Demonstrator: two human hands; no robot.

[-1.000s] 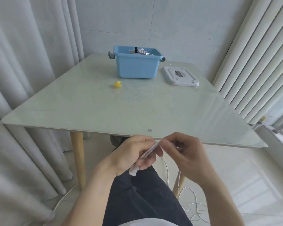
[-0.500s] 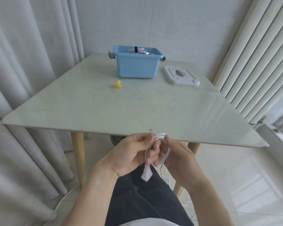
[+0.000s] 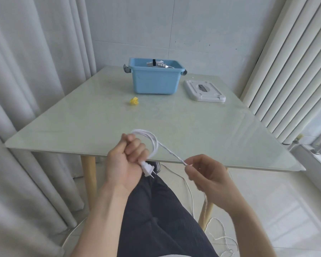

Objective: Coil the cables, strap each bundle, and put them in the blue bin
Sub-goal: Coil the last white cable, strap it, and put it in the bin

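While left hand point(image 3: 127, 158) grips looped thin white cable point(image 3: 150, 140), plug point(image 3: 147, 168) below fist, right hand point(image 3: 204, 175) pinches strand; no legible markings.

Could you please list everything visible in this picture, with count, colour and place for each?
Table: one, pale green, centre.
Blue bin: one, far side of table, strapped cables inside.
Lid: one, white, right of bin.
Yellow strap: one, on table, near-left of bin.
White cable: one, loops in left hand, tail trailing to floor.
Plug: one, white, below left fist.
Curtains: grey-white, left.
Blinds: white, right.
Left hand: grip round coil.
Right hand: pinching cable.
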